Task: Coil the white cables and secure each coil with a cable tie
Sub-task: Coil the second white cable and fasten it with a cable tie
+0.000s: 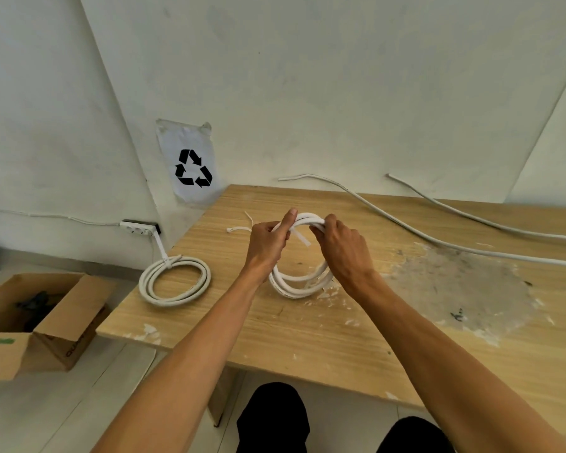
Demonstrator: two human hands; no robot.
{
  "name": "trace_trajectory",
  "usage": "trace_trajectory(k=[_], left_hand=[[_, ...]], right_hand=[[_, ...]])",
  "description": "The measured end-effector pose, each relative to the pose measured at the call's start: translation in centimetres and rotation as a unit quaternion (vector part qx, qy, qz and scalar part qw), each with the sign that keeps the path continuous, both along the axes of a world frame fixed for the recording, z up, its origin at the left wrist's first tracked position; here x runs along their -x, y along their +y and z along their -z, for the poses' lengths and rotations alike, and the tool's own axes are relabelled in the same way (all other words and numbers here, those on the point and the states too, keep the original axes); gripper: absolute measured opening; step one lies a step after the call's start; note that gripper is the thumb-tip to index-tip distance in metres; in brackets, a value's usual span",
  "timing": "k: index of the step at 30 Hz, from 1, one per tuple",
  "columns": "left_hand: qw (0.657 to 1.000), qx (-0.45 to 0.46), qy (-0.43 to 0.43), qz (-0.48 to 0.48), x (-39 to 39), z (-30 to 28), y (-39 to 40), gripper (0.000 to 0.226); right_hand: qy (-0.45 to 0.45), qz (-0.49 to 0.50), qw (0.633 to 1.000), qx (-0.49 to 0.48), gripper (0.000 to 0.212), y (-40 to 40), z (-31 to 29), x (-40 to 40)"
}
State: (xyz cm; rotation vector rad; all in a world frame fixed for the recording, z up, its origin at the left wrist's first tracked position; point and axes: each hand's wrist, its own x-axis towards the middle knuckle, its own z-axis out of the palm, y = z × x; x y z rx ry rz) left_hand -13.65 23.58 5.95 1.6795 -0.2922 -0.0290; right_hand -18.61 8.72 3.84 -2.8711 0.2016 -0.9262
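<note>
Nearest the camera, two dark-clothed knees (275,416) sit below the front edge of a light wooden table (324,338), its laminate grain chipped in pale flecks along the edge and scraped down to a rough grey patch (461,282) on the right side. Both bare forearms reach forward over the tabletop to a white cable coil (294,282) held upright near the table's middle, its lower arc of several smooth, round turns resting on or just above the wood. The left hand (268,240) grips the upper left of the coil, fingers curled round the bundled turns and the thumb stretched up along them. The right hand (342,243) grips the upper right of the same bundle, fingers wrapped over it. Between the two hands a flat white cable tie (299,237) slants down across the coil's opening. To the left, near the table's corner, a second white coil (174,281) lies flat, bound by a tie whose tail sticks up. Just past the left hand, loose cable ties (241,226) lie on the wood. Farther back and right, two long uncoiled white cables (438,240) trail across the table toward the wall. On the floor at left stands an open cardboard box (46,318). On the pale wall behind hang a power strip (139,227) and a paper sheet with a black recycling symbol (193,168).
</note>
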Motion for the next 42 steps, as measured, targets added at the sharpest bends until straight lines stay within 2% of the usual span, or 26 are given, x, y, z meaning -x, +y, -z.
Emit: trace_trajectory(k=[5, 9, 17, 22, 25, 29, 31, 34, 37, 42], left_hand=[[0.996, 0.082, 0.002, -0.04, 1.3, 2.7, -1.3, 0.058], [0.982, 0.137, 0.087, -0.096, 2.6, 4.8, -3.0, 0.067], [0.943, 0.183, 0.198, -0.197, 0.0, 4.5, -4.0, 0.051], [0.93, 0.189, 0.195, -0.249, -0.2, 4.2, -4.8, 0.046], [0.937, 0.168, 0.186, -0.243, -0.2, 4.0, -4.9, 0.047], [0.953, 0.144, 0.135, -0.231, 0.1, 4.2, -4.9, 0.049], [0.961, 0.131, 0.078, -0.231, 0.1, 4.4, -4.9, 0.054], [0.966, 0.112, 0.046, -0.229, 0.1, 4.8, -5.0, 0.061], [0.962, 0.106, 0.06, -0.244, -0.1, 5.2, -4.9, 0.062], [0.958, 0.098, 0.084, -0.257, -0.6, 6.0, -4.6, 0.07]], right_hand=[[0.011, 0.025, 0.987, -0.156, 0.035, -1.4, 1.5, 0.4], [0.014, 0.067, 0.965, -0.253, 0.031, -1.7, 2.9, 0.5], [0.048, 0.119, 0.974, -0.185, 0.036, -1.0, 3.2, 1.3], [0.04, 0.118, 0.965, -0.23, 0.03, -0.1, 2.8, 1.8], [0.031, 0.112, 0.959, -0.257, 0.023, -0.1, 2.5, 2.4], [0.048, 0.11, 0.964, -0.238, 0.028, -0.5, 2.9, 2.0], [0.068, 0.122, 0.969, -0.204, 0.034, -0.5, 3.2, 1.7], [0.095, 0.156, 0.972, -0.146, 0.036, -0.9, 3.5, 1.6], [0.111, 0.153, 0.974, -0.127, 0.027, -1.0, 3.1, 1.3], [0.121, 0.119, 0.974, -0.151, 0.031, -1.2, 2.8, 0.8]])
